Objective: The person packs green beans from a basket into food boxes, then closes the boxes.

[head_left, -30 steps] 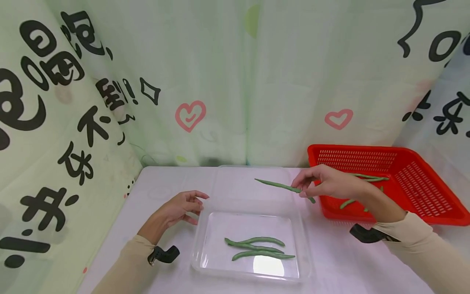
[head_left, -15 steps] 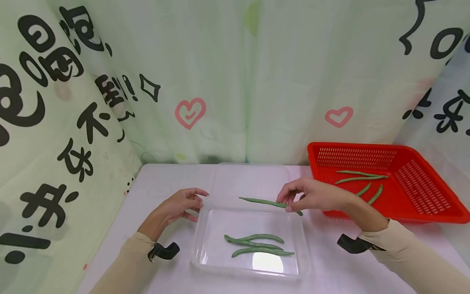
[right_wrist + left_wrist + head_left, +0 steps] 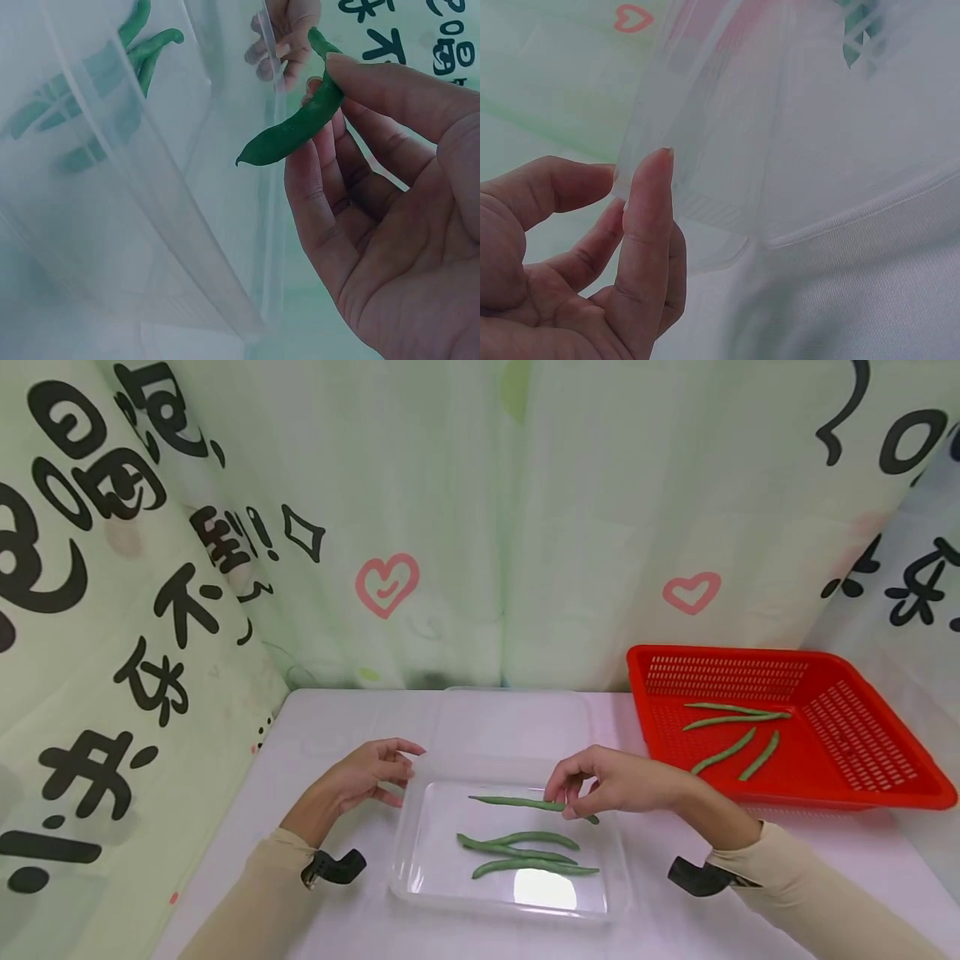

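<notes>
A clear plastic box [image 3: 401, 868] sits on the table with several green beans [image 3: 525, 855] lying on its bottom. My left hand [image 3: 367, 777] is at the far left corner of this box; in the left wrist view its thumb and fingers [image 3: 649, 202] pinch the box's edge. Over the far part of the box, my right hand [image 3: 611, 783] pinches one green bean [image 3: 510, 802] near its right end, the bean pointing left. The right wrist view shows that bean [image 3: 289, 135] between thumb and fingertips, beside the clear box wall.
To the right stands a red perforated basket [image 3: 847, 768] holding several more green beans [image 3: 723, 752]. Behind the box lies a flat clear plastic piece [image 3: 517, 714], hard to see. A printed curtain [image 3: 525, 527] encloses the white table [image 3: 330, 718] at the back and sides.
My right hand has moved left and toward me with the bean, from the red basket's edge to over the clear box. The left hand has stayed at the box corner.
</notes>
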